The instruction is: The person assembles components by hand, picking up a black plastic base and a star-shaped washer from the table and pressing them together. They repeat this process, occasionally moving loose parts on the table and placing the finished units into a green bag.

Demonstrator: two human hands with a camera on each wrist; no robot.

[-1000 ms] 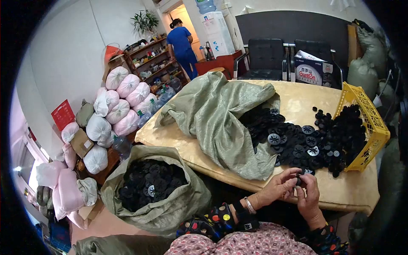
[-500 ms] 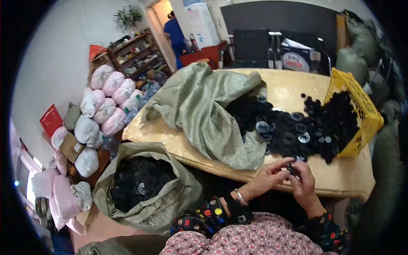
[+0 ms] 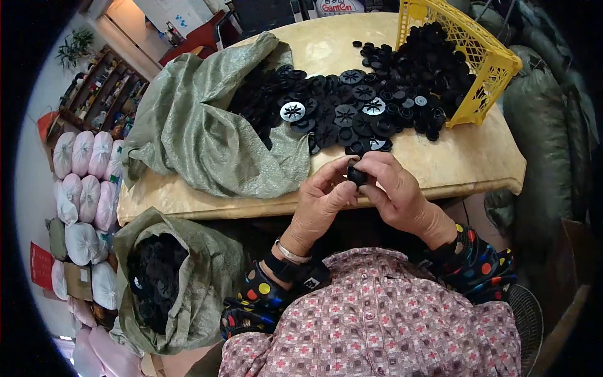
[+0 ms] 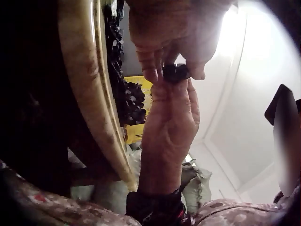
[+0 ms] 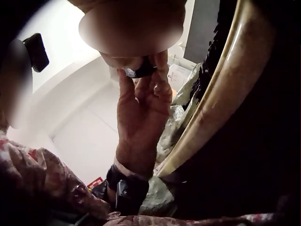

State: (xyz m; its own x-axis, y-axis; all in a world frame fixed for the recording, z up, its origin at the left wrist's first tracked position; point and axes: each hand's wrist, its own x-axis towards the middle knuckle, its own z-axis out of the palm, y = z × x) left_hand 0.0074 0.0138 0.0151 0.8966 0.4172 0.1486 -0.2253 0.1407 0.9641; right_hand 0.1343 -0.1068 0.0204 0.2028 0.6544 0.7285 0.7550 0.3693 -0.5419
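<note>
A small black round part [image 3: 357,175] is held between both hands in front of the table edge. The left hand [image 3: 320,200] pinches it from one side with thumb and fingers, and the right hand [image 3: 398,193] pinches it from the other. Both wrist views show the black part [image 4: 176,73] between the two sets of fingertips; its details are too dark to tell. Just beyond the hands lies a heap of black discs and rings [image 3: 326,113] on the table, a few with silvery faces.
A yellow crate [image 3: 496,69] lies tipped at the table's right, with black parts spilling from it. A green woven sack [image 3: 207,119] covers the table's left part. Below left stands an open sack [image 3: 213,283] of black parts. Pink and white bags [image 3: 81,245] are stacked far left.
The head view has turned down and right, so table and hands appear larger and further left. Both hands still pinch the small black part. The person in blue is out of view.
</note>
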